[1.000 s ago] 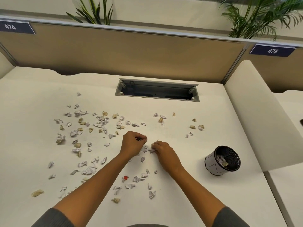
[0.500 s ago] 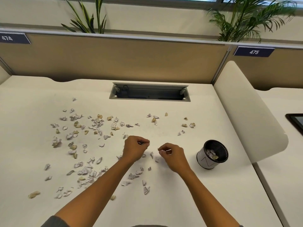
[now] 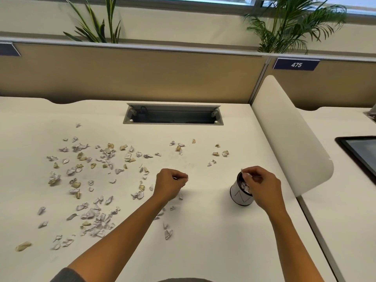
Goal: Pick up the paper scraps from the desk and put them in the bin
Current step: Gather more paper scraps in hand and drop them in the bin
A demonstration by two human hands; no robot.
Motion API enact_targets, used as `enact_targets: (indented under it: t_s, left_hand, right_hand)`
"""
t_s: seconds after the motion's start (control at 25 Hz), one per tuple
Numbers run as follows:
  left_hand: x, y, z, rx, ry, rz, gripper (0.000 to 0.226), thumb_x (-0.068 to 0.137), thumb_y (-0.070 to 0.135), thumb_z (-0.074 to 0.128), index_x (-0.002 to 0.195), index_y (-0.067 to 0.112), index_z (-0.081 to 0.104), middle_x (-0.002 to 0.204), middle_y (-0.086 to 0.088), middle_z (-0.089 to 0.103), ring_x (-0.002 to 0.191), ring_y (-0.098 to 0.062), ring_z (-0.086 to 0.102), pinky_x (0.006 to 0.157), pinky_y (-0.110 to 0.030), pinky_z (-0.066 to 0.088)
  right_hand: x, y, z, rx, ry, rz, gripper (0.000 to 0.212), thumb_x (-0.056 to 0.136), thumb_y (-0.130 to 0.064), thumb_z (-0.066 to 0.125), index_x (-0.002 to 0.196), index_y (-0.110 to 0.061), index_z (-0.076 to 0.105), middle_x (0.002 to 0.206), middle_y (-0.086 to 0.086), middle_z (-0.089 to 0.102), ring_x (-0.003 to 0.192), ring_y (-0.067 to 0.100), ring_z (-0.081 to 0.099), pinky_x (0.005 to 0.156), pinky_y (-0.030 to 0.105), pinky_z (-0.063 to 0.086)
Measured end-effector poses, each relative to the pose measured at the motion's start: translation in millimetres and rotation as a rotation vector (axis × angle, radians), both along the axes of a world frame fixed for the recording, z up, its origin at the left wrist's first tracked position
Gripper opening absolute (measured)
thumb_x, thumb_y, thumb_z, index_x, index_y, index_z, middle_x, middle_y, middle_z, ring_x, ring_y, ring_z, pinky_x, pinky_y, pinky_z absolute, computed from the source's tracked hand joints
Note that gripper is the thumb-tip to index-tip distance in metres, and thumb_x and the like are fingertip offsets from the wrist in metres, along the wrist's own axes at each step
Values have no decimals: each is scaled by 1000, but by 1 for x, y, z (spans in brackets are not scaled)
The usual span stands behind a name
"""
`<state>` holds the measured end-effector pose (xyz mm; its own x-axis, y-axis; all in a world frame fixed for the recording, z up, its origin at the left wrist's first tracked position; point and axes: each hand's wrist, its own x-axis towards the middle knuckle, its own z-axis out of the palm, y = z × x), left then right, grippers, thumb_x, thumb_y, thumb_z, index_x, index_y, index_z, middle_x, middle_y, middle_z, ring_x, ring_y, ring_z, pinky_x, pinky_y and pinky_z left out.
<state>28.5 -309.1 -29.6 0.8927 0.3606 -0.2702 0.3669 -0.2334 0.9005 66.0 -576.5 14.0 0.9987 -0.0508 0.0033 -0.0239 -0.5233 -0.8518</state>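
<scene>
White and tan paper scraps (image 3: pixel 97 176) lie strewn across my desk (image 3: pixel 203 251) while my right hand (image 3: pixel 262 188) pinches a scrap over the bin (image 3: pixel 240 197) and my left hand (image 3: pixel 169 185), fingers curled, pinches small bits near the middle.

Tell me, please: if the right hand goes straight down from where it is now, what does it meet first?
Most likely the bin. The right hand hovers over its open top, pinching a paper scrap, so the scraps already inside would come first. Exact height above the rim is unclear.
</scene>
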Motion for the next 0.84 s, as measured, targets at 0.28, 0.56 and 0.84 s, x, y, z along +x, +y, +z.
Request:
enact_targets:
  t_s: [0.28,0.56,0.84]
  left_hand:
    - [17,-50,17,-51,-41,-128,8,78,8,74,82,12,79,78,1,76,68,-15,72,69,-18,58]
    - [43,-123,40,-135,-45,-286,7,80,11,73,85,13,78,80,-5,76,67,-11,71,69,-19,57]
    - [64,-147,44,-234,39,-352,21,93,19,59,103,6,74,101,-10,73,91,-27,72,85,-41,60]
  right_hand:
    - [4,-23,-18,55,119,-26,16,91,-9,65,97,-23,72,89,-6,75,67,7,73,64,16,49]
    - [1,-32,-20,149,95,-62,20,93,-9,60,95,-26,71,94,-5,75,83,14,74,70,20,57]
    - [-4,-40,-22,185,104,-90,23,96,-8,54,96,-24,71,97,-4,75,82,11,75,84,35,59]
